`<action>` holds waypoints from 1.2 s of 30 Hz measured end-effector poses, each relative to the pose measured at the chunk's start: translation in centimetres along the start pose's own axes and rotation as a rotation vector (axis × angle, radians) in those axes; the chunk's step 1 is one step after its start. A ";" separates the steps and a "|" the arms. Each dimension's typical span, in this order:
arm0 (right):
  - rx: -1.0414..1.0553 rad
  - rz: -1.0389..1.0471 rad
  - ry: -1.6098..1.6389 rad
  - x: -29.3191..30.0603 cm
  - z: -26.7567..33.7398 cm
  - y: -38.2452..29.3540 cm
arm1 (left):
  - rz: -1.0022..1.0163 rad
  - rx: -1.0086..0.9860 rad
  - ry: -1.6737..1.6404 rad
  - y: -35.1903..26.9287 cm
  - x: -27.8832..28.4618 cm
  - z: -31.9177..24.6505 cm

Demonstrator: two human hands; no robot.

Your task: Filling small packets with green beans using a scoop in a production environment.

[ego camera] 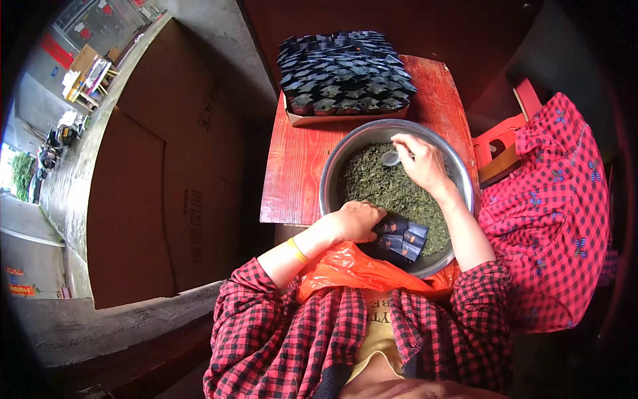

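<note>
A wide metal basin (333, 164) full of dried green leaves (371, 172), which look like tea, stands at the front of the red wooden table. Over the leaves at the basin's upper right is my right hand (421, 162), its fingertips by a small clear round scoop or cup (390, 158). At the basin's near left rim, my left hand (360, 220) touches the edge of some dark blue printed packets (406, 239) lying on the leaves; its fingers are partly hidden, so what they hold does not show. An orange plastic bag (349, 267) lies between the basin and my body.
Behind the basin, a shallow cardboard box (344, 119) holds tightly packed rows of dark packets on the red table (294, 184). A large brown cardboard sheet (129, 199) stands at the left. At the right, pink checked cloth (548, 214) hangs beside a red plastic chair (501, 132).
</note>
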State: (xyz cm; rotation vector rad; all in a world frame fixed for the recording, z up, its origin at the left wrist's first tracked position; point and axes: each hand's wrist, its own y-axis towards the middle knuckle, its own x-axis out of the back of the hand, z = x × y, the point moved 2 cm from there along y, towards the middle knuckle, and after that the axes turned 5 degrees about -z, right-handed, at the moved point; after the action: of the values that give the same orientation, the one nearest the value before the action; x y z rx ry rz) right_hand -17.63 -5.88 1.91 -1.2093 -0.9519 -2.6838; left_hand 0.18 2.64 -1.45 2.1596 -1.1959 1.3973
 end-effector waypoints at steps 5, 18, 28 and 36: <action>-0.351 0.153 0.403 -1.0 -2.3 -0.5 | -0.403 0.087 -0.301 0.1 -0.1 1.4; -0.368 0.546 0.823 1.1 -1.3 -0.9 | -0.576 0.269 -0.745 -0.6 2.6 0.7; -0.398 0.648 1.023 0.9 -0.6 -1.3 | -0.352 0.157 -0.995 -0.7 2.1 0.4; -0.375 0.736 0.956 0.9 -0.5 -1.3 | -0.226 0.067 -1.066 -1.2 2.3 0.5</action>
State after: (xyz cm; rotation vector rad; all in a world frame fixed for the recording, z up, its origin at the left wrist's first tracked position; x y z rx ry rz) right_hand -18.94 -4.92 1.66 -0.0958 0.1240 -2.3426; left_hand 1.84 2.00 0.53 3.0560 -1.0948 0.1026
